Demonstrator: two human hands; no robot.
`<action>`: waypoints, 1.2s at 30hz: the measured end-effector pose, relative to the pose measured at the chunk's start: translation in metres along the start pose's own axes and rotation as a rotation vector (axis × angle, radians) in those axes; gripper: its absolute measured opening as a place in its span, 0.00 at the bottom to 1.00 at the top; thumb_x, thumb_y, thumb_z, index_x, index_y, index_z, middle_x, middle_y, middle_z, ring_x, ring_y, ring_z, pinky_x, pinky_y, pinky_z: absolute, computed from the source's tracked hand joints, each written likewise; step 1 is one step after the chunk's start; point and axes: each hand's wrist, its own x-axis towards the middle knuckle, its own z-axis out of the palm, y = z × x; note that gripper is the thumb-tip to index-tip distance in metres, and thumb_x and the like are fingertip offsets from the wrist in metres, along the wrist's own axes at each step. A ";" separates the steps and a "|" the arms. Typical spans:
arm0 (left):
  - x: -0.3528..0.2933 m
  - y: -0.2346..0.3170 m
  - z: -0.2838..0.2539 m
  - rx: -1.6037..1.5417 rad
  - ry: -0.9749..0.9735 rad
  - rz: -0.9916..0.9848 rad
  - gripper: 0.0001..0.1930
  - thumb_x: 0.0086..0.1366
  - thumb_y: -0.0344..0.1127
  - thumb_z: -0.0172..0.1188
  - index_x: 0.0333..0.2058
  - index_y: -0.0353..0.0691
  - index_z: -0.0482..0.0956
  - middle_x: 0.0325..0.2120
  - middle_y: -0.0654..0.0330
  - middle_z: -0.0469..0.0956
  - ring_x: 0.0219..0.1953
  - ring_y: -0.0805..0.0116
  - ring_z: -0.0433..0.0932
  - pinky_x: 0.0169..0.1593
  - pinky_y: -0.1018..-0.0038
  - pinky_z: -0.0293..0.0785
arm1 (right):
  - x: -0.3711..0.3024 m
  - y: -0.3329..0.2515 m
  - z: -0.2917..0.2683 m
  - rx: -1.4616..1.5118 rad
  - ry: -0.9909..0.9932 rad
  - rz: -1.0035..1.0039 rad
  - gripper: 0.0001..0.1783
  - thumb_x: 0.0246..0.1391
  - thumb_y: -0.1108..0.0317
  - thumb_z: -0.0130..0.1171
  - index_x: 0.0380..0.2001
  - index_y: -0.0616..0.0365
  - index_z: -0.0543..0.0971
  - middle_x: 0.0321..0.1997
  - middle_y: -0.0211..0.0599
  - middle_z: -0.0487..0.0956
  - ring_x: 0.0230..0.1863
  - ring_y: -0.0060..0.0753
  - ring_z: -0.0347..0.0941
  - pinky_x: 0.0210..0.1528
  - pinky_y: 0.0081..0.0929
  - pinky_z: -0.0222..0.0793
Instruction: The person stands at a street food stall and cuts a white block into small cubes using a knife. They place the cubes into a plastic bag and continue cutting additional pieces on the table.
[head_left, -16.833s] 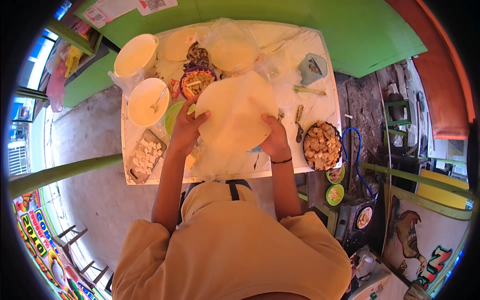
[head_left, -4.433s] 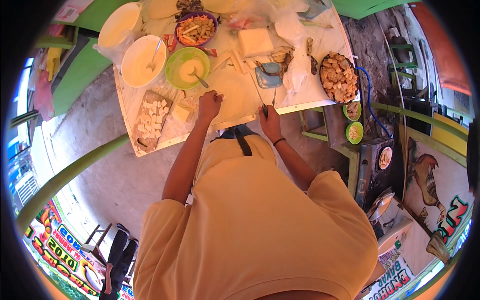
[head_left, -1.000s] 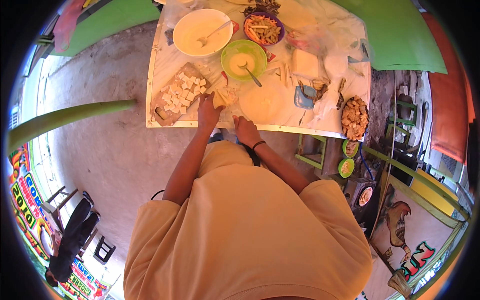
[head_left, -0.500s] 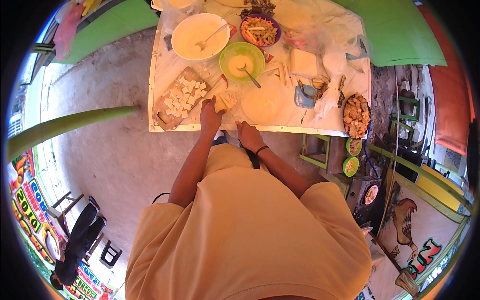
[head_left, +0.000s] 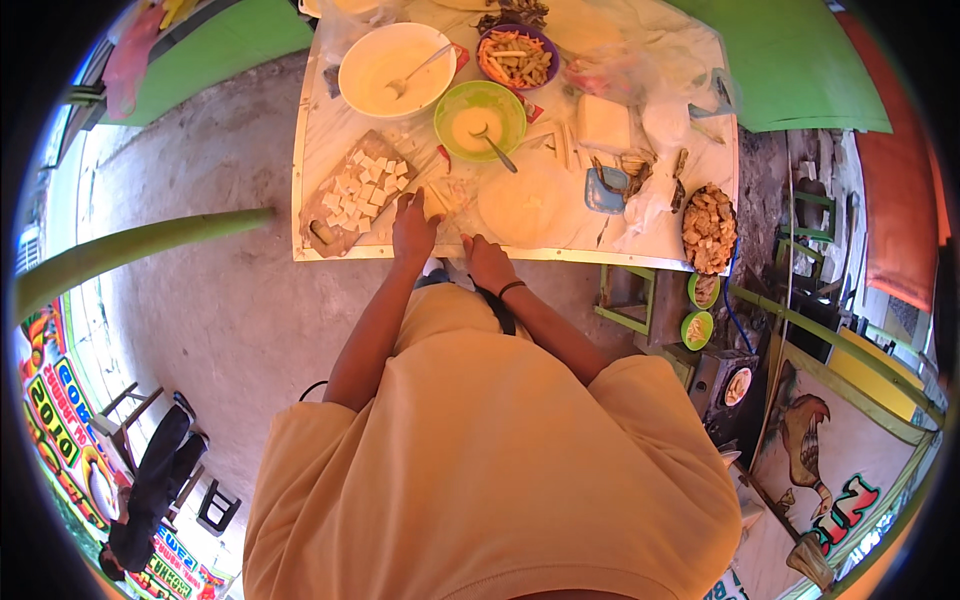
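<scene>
At the near table edge, my left hand (head_left: 413,230) has its fingers curled down beside a small pile of pale yellowish pieces (head_left: 436,202). Whatever it grips is hidden under the fingers. To its right, my right hand (head_left: 488,263) is closed at the table's edge, and its contents do not show. Left of my hands lies a wooden cutting board (head_left: 322,236) with several white cubes (head_left: 362,192) on it. A pale, thin round sheet (head_left: 525,208) lies flat just beyond my right hand. Farther back sits a green bowl (head_left: 450,105) of pale mixture with a spoon (head_left: 497,150).
A large white bowl (head_left: 350,72) with a spoon and a purple bowl (head_left: 552,68) of orange and brown sticks stand at the back. On the right are a pale block (head_left: 603,123), a blue dish (head_left: 603,193) and a heap of fried food (head_left: 710,228). A green stool (head_left: 627,312) stands below.
Both my hands have shifted slightly toward the left and nearer to me. The right hand has drawn a little closer to the left. The things on the table have kept their places.
</scene>
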 end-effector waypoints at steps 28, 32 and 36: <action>0.003 -0.009 0.001 0.022 0.001 0.046 0.34 0.53 0.35 0.67 0.58 0.35 0.64 0.54 0.42 0.65 0.53 0.45 0.69 0.52 0.60 0.71 | -0.015 0.013 -0.007 -0.147 -0.069 -0.185 0.30 0.65 0.50 0.34 0.35 0.68 0.76 0.36 0.63 0.78 0.41 0.62 0.75 0.46 0.50 0.69; 0.005 -0.011 -0.001 0.027 -0.018 0.048 0.34 0.52 0.35 0.68 0.57 0.34 0.65 0.53 0.42 0.66 0.54 0.45 0.69 0.53 0.60 0.70 | -0.008 0.012 -0.004 -0.002 -0.116 0.076 0.28 0.65 0.51 0.33 0.39 0.66 0.75 0.39 0.62 0.77 0.43 0.62 0.74 0.45 0.51 0.69; 0.006 -0.011 -0.002 0.000 0.024 0.079 0.35 0.50 0.36 0.69 0.56 0.32 0.67 0.53 0.40 0.67 0.53 0.46 0.70 0.54 0.61 0.68 | -0.011 0.010 -0.012 0.033 -0.122 -0.064 0.28 0.65 0.49 0.33 0.38 0.63 0.75 0.39 0.61 0.77 0.42 0.63 0.73 0.46 0.50 0.68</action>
